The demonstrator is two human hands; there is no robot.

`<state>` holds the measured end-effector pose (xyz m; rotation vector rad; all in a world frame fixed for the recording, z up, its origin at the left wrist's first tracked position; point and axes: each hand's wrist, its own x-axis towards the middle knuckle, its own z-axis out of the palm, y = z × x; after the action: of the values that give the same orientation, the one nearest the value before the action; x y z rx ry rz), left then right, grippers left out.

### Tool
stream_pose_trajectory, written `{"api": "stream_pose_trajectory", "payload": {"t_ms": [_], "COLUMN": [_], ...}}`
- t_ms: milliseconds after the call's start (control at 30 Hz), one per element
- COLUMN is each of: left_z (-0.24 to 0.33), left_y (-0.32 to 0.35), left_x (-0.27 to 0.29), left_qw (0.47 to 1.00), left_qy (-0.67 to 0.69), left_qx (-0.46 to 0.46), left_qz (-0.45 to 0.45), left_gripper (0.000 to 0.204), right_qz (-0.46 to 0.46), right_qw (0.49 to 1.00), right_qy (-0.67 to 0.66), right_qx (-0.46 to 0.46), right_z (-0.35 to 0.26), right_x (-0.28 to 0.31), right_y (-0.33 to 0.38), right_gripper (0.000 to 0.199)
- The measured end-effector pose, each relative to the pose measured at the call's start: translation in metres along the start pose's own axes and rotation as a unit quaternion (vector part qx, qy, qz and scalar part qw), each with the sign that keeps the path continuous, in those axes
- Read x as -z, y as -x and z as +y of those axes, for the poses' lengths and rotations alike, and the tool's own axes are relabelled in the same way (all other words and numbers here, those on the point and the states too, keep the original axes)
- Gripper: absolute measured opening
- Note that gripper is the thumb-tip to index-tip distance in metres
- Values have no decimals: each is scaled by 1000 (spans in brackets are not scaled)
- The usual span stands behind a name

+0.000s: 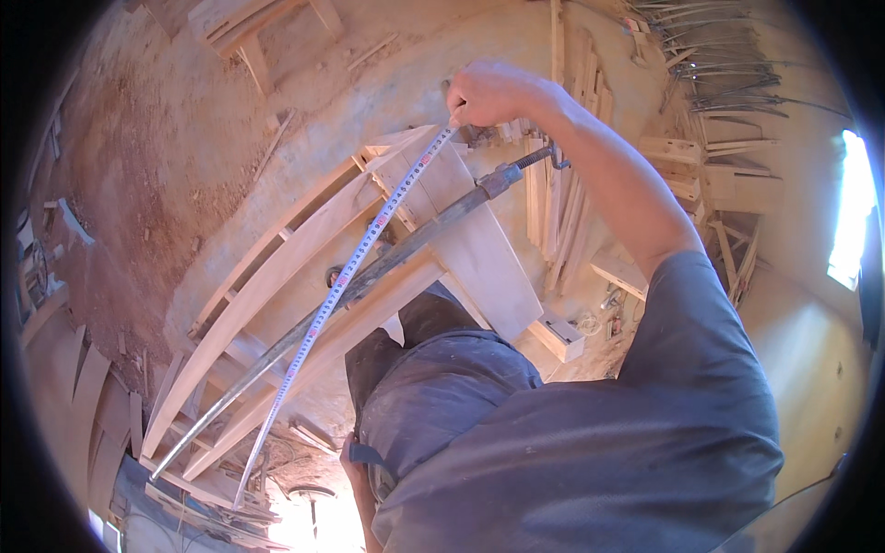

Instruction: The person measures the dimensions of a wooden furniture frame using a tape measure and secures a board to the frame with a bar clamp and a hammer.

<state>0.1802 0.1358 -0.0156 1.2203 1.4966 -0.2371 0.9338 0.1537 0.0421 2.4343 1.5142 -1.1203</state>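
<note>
My right hand (481,95) is closed in a pinch on the end of a tape measure (343,276), at the far side of a curved wooden frame (267,300). The white tape runs out taut, slanting down to the left across the frame. Beneath it lies a long metal bar clamp (396,253), its screw end just below my right forearm. A wide pale board (489,267) forms the frame's right end. My left hand (349,458) is low, beside my dark trousers, near a dark strap; its fingers do not show clearly.
Long wooden strips (572,184) lie beyond the frame to the right, by stacked timber pieces (671,166). Thin rods (728,69) are heaped at the far right. A wooden stand (244,28) is at the top left. Curved boards (92,396) lean at the left edge.
</note>
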Motion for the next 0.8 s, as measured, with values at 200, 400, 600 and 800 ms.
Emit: {"api": "stream_pose_trajectory", "payload": {"t_ms": [200,400,600,800], "left_z": [44,117,120,81], "left_y": [0,17,25,15], "left_x": [-11,-28,-37,-32], "left_qw": [997,997,997,985], "left_qy": [43,-34,-51,107], "left_qx": [53,18,-35,131], "left_qz": [-34,-71,-45,-14], "left_gripper": [46,42,27,30], "right_qz": [-28,-44,-68,-115], "right_qw": [999,999,996,990], "right_qy": [3,-12,-38,-20], "right_qx": [21,23,44,84], "right_z": [10,19,23,24], "right_x": [-2,-2,-2,4], "right_y": [-8,-14,-23,-33], "right_gripper": [19,19,18,19]}}
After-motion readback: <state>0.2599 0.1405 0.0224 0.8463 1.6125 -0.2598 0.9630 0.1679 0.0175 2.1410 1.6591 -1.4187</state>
